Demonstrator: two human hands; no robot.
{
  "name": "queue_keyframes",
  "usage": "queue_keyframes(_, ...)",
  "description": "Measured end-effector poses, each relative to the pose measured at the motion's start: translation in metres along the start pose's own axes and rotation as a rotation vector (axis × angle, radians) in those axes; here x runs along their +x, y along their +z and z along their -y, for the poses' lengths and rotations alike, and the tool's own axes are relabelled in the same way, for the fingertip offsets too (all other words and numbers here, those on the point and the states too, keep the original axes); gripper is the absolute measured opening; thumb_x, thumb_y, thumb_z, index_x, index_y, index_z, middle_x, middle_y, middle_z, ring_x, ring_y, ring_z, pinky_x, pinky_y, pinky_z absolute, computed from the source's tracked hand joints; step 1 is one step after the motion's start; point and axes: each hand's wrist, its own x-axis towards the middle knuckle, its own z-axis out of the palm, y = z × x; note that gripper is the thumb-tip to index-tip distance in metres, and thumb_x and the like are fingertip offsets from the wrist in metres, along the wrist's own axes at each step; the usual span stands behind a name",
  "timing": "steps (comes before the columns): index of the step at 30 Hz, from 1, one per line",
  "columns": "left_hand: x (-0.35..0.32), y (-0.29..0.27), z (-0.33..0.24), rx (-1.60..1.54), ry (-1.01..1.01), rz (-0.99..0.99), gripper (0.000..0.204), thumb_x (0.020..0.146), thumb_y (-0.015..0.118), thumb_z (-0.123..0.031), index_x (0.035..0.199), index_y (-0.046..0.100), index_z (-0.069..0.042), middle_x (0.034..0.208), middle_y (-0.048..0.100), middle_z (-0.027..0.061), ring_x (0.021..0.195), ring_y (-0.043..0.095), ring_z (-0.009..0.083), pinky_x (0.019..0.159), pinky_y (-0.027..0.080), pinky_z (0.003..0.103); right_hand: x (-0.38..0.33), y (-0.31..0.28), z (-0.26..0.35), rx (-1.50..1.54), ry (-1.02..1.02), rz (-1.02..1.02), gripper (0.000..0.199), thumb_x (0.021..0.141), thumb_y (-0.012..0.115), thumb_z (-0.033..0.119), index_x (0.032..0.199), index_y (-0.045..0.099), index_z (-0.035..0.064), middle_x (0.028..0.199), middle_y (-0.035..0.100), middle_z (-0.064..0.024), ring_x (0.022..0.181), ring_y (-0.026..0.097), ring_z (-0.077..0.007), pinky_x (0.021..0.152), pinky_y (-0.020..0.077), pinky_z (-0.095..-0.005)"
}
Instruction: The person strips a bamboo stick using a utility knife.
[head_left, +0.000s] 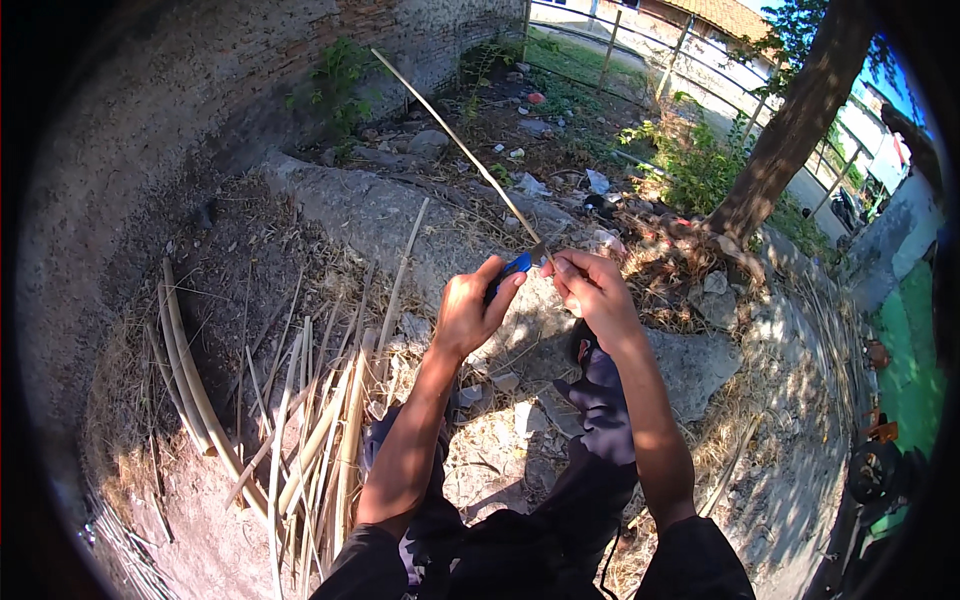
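My left hand is wrapped round a blue-handled knife, with its short blade up against a long thin bamboo strip. Between the fingertips of my right hand the near end of that strip is pinched, close beside the blade. From there the strip slants away up and to the left, its far end in the air before the wall. Both hands are held over my knees, nearly touching each other. My fingers hide part of the knife handle and the strip's very end.
Several split bamboo strips lie in a pile to my left. A rough wall runs along the left. Ahead are a long rock slab and scattered litter. A tree trunk and a bamboo fence stand at the far right.
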Motion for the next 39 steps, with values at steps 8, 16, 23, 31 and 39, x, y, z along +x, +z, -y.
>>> queue_keyframes(8, 0.003, -0.009, 0.003, 0.213, 0.012, -0.022, 0.03, 0.102, 0.076, -0.033, 0.099, 0.069, -0.004, 0.065, 0.063, 0.0186, 0.058, 0.067, 0.0396, 0.054, 0.049, 0.046, -0.002, 0.017, -0.008, -0.049, -0.06, -0.112, 0.024, 0.112, 0.058, 0.014, 0.102, 0.074, 0.001, 0.072, 0.051, 0.0045, 0.066, 0.043, -0.0043, 0.059, 0.0341, -0.0254)
queue_keyframes(16, 0.005, -0.003, 0.002, 0.241, 0.054, -0.026, 0.033, 0.102, 0.076, -0.037, 0.095, 0.067, -0.006, 0.065, 0.064, 0.0182, 0.061, 0.069, 0.0407, 0.055, 0.049, 0.048, -0.017, 0.007, -0.005, -0.099, 0.001, -0.14, 0.024, 0.113, 0.06, 0.017, 0.105, 0.076, 0.0021, 0.072, 0.053, 0.0055, 0.061, 0.043, -0.003, 0.056, 0.0351, -0.0253)
queue_keyframes(23, 0.023, -0.015, 0.037, 0.316, -0.17, -0.186, 0.049, 0.108, 0.065, -0.048, 0.089, 0.064, -0.003, 0.064, 0.063, 0.0188, 0.061, 0.066, 0.0419, 0.059, 0.049, 0.05, -0.061, 0.015, -0.011, -0.328, 0.013, -0.201, 0.024, 0.111, 0.06, 0.013, 0.103, 0.077, -0.0012, 0.067, 0.055, -0.001, 0.061, 0.049, -0.0078, 0.057, 0.0402, -0.0295)
queue_keyframes(31, -0.024, -0.085, 0.222, 0.016, -0.837, -0.633, 0.075, 0.108, 0.053, -0.066, 0.074, 0.063, 0.0, 0.063, 0.056, 0.0055, 0.061, 0.053, 0.0209, 0.061, 0.042, 0.044, -0.185, -0.002, -0.033, -0.441, 0.081, -0.213, 0.019, 0.106, 0.061, 0.008, 0.1, 0.078, 0.0011, 0.063, 0.056, -0.0069, 0.056, 0.051, -0.0127, 0.055, 0.0406, -0.0309)
queue_keyframes(39, 0.009, -0.021, 0.143, -0.313, -0.629, -0.491, 0.058, 0.114, 0.05, -0.057, 0.076, 0.049, -0.013, 0.065, 0.044, -0.0042, 0.052, 0.038, 0.0097, 0.05, 0.032, 0.031, -0.182, -0.03, -0.015, -0.53, 0.113, -0.374, 0.018, 0.106, 0.061, 0.005, 0.104, 0.078, -0.0007, 0.066, 0.058, -0.0009, 0.059, 0.051, -0.0059, 0.054, 0.0391, -0.0277)
